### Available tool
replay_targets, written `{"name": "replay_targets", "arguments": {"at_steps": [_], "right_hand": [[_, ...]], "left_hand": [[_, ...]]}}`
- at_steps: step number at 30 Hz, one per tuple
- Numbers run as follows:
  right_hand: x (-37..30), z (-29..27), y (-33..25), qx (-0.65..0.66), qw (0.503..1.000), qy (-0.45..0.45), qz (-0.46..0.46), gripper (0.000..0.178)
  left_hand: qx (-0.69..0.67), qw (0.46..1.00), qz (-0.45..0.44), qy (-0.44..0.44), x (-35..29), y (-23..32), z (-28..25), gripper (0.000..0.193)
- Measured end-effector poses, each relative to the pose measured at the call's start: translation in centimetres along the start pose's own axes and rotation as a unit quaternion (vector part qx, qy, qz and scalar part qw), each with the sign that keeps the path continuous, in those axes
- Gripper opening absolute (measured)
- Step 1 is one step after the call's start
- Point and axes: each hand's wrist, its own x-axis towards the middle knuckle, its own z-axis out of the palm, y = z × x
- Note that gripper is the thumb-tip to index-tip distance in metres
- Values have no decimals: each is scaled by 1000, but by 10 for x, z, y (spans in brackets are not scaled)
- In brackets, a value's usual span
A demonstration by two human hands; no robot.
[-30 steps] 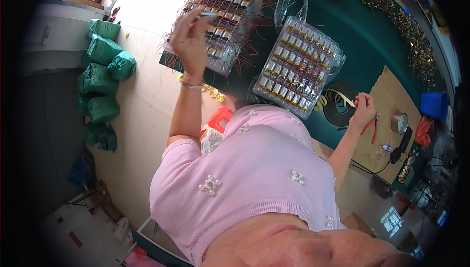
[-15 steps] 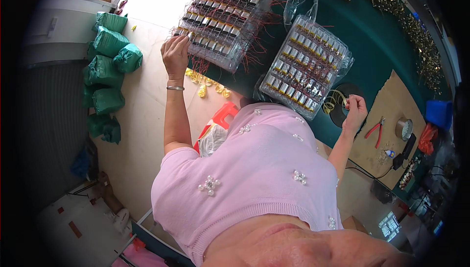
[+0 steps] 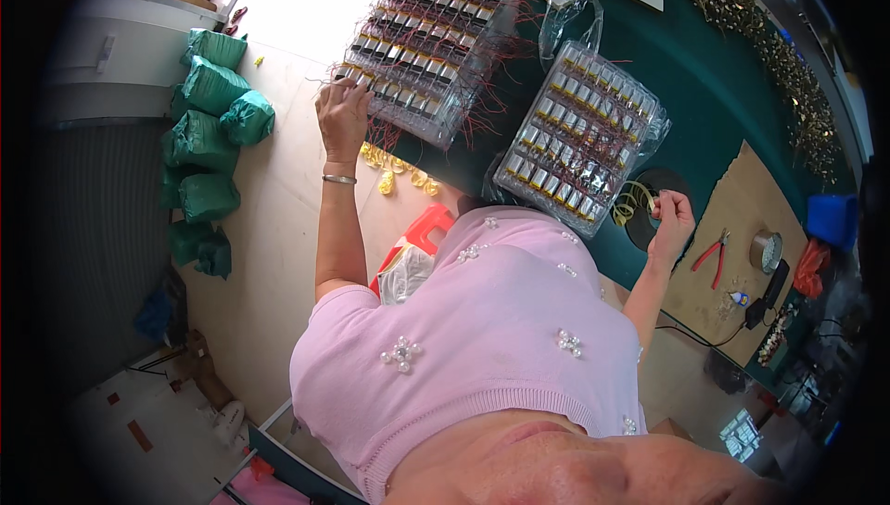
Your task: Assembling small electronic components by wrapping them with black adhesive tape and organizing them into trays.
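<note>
My left hand is at the near left corner of a clear plastic tray holding rows of small silver battery cells with black and yellow ends and thin red wires. Its fingers are pinched at the end of a row; what sits between them is too small to make out. My right hand is closed, thumb and fingers together, on the end of a curled yellow strip. The strip lies by a dark round disc on the green table. Between my hands lies a second clear tray of similar cells with red wires.
On the right, red-handled pliers, a round tin and a small glue bottle lie on cardboard. Brown-gold clutter lines the table's far edge. Green sacks are piled on the floor at left, near a red stool.
The whole view has shifted slightly, so things sit a little lower in the picture. My left hand has moved slightly at the tray's corner; my right hand keeps its pinch beside the strip.
</note>
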Motion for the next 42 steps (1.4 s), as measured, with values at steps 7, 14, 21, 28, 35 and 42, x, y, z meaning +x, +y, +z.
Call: {"name": "replay_targets", "arguments": {"at_steps": [7,14,21,28,35,42], "right_hand": [[-9,-14,2,-18,1000,-8,8,8],[-22,-13,-14,-24,999,-3,27,5],[-33,39,-62,194,968,-121,105,8],[-58,67,-72,336,928,-53,149,8],[-64,56,-73,377,914,3,148,7],[-38,42,-74,326,937,-13,126,6]], "left_hand": [[33,999,-7,26,-13,17,-8,20],[-96,992,-39,72,-11,22,-4,16],[-311,885,-169,303,27,164,-47,14],[-629,698,-15,-342,-6,306,18,23],[-651,654,-95,-372,-28,342,40,13],[-696,589,-90,-400,-8,347,37,8]]}}
